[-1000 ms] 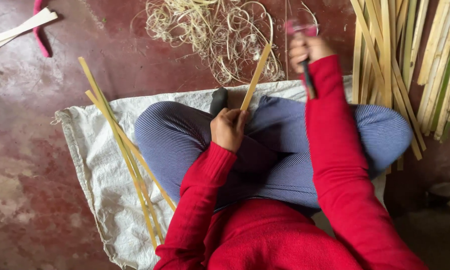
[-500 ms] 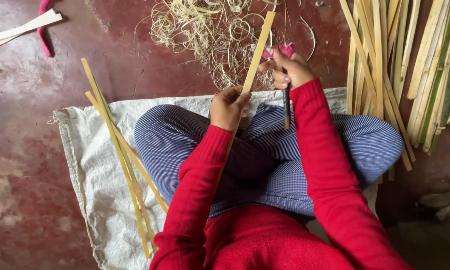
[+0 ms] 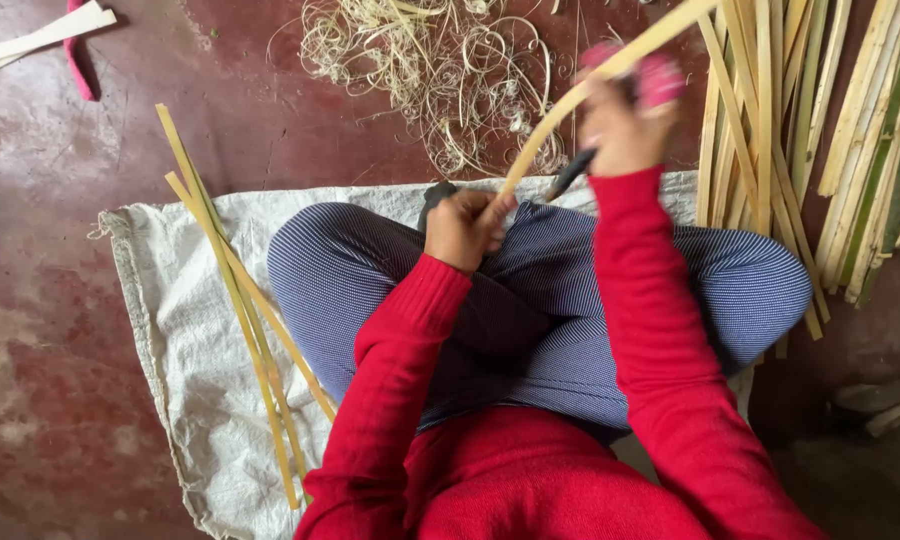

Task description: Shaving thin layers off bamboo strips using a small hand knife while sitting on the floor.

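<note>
The person wears a bright red knitted sweater (image 3: 530,480) with long sleeves; the knit shows fine vertical ribbing, tightest at the cuffs, which end snugly at the wrists of the left hand (image 3: 462,228) and the right hand (image 3: 625,125). Both hands are bare, with no gloves, rings or watch to be seen. The legs are covered by loose trousers (image 3: 370,270) in a fine blue-and-white pinstripe that reads as a soft blue-grey, the cloth creased and folded over the knees and lap.
</note>
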